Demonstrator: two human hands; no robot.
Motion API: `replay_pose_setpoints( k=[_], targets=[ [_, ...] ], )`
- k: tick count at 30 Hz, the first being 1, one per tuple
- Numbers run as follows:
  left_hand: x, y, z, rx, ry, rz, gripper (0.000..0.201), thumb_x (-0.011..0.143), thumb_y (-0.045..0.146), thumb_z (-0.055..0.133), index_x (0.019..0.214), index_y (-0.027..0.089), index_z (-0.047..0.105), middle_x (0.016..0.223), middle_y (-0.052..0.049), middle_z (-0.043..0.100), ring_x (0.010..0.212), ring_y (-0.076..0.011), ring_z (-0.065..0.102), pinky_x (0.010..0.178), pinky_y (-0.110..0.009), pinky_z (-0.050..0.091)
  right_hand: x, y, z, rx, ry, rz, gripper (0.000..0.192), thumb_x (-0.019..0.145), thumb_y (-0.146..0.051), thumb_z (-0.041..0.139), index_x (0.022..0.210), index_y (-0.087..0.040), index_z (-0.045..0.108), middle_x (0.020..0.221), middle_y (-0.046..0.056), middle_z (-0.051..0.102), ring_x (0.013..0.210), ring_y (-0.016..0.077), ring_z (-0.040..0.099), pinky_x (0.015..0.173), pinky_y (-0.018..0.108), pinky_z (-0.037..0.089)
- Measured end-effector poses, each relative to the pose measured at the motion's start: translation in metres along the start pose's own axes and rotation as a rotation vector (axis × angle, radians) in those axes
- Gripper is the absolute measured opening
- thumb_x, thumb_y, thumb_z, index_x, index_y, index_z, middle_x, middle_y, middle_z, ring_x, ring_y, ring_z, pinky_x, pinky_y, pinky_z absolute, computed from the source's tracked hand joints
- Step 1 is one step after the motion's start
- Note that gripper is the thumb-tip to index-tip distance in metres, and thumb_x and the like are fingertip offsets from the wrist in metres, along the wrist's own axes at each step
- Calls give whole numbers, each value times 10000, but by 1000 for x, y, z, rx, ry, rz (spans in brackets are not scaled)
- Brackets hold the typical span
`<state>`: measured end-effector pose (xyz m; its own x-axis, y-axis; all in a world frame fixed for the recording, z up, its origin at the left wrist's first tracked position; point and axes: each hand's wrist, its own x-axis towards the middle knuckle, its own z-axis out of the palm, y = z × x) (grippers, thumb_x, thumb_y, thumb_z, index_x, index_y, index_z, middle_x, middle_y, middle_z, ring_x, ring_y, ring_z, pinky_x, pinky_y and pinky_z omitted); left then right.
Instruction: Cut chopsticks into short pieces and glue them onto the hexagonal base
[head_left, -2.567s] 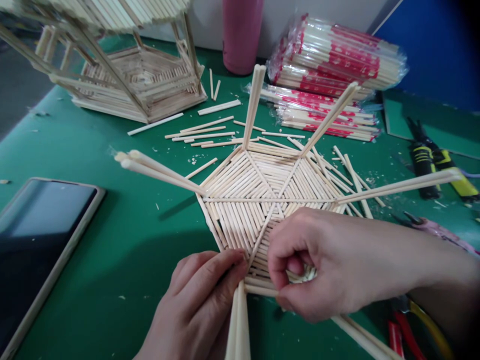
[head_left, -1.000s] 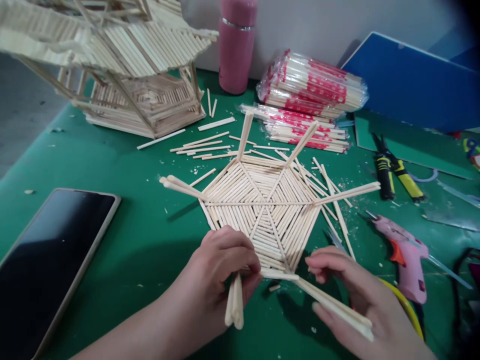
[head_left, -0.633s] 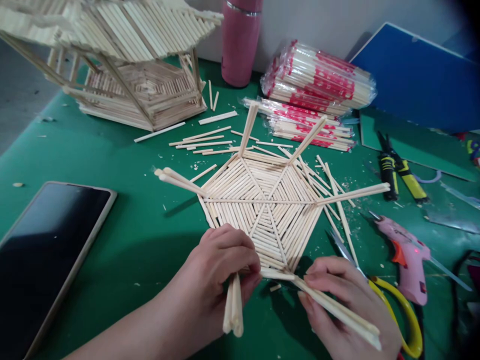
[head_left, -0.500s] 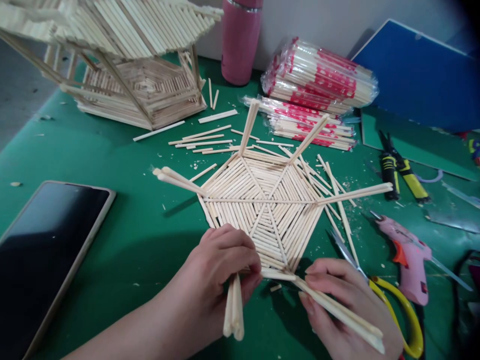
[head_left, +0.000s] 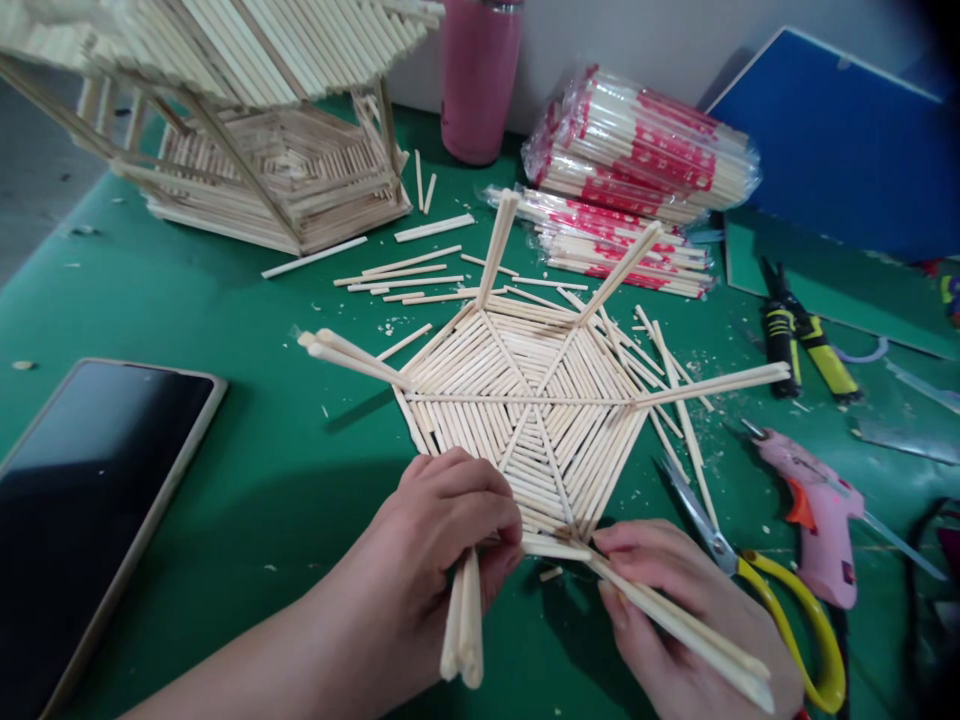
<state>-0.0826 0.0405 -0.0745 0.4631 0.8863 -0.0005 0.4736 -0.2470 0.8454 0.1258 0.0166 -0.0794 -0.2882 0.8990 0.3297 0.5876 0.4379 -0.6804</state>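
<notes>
The right hand (head_left: 690, 620), which a couple of seconds ago was bunched in a fist over the near edge of the flat hexagonal panel of pale wooden sticks (head_left: 525, 410), has come off that edge and moved to 5 o'clock of the panel. It now lies under the protruding stick spoke (head_left: 675, 625) there, fingers along it. The left hand (head_left: 442, 540) has curled tighter around the 6 o'clock spoke (head_left: 463, 625).

A hobby craft bench: green cutting mat (head_left: 247, 480), pink plastic glue gun (head_left: 814, 515) at three o'clock, wrapped bamboo chopstick packs (head_left: 641, 150) at one.
</notes>
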Motion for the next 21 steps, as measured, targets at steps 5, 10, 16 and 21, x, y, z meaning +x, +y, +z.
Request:
replay_pose_setpoints(
  k=[5, 10, 16, 21],
  targets=[
    [1, 2, -1, -50, -83, -28, 156, 800, 73, 440, 772, 173, 556, 770, -11, 558, 728, -135, 508, 689, -284, 385, 3, -4, 1, -1, 39, -4, 218, 634, 7, 575, 766, -166, 596, 780, 27, 662, 705, 127, 638, 600, 207, 524],
    [1, 1, 2, -78, -39, -9, 156, 799, 70, 427, 760, 167, 543, 764, -18, 545, 726, -145, 496, 670, -299, 364, -1, -2, 1, 8, 30, 6, 219, 630, -1, 579, 775, -164, 596, 807, 38, 656, 734, 139, 637, 612, 225, 529],
    [0, 1, 3, -87, -31, -18, 166, 808, 71, 417, 781, 181, 538, 766, -13, 549, 724, -144, 492, 674, -298, 360, -1, -3, 2, 14, 16, 17, 220, 636, 9, 580, 770, -165, 590, 796, 29, 659, 736, 125, 626, 614, 213, 522],
    [0, 1, 3, -89, -42, -16, 166, 804, 67, 420, 789, 181, 540, 766, -11, 550, 725, -144, 490, 684, -302, 365, -1, -2, 3, 26, 34, 16, 192, 661, -17, 573, 786, -162, 592, 810, 40, 657, 745, 132, 625, 623, 224, 526]
  ],
)
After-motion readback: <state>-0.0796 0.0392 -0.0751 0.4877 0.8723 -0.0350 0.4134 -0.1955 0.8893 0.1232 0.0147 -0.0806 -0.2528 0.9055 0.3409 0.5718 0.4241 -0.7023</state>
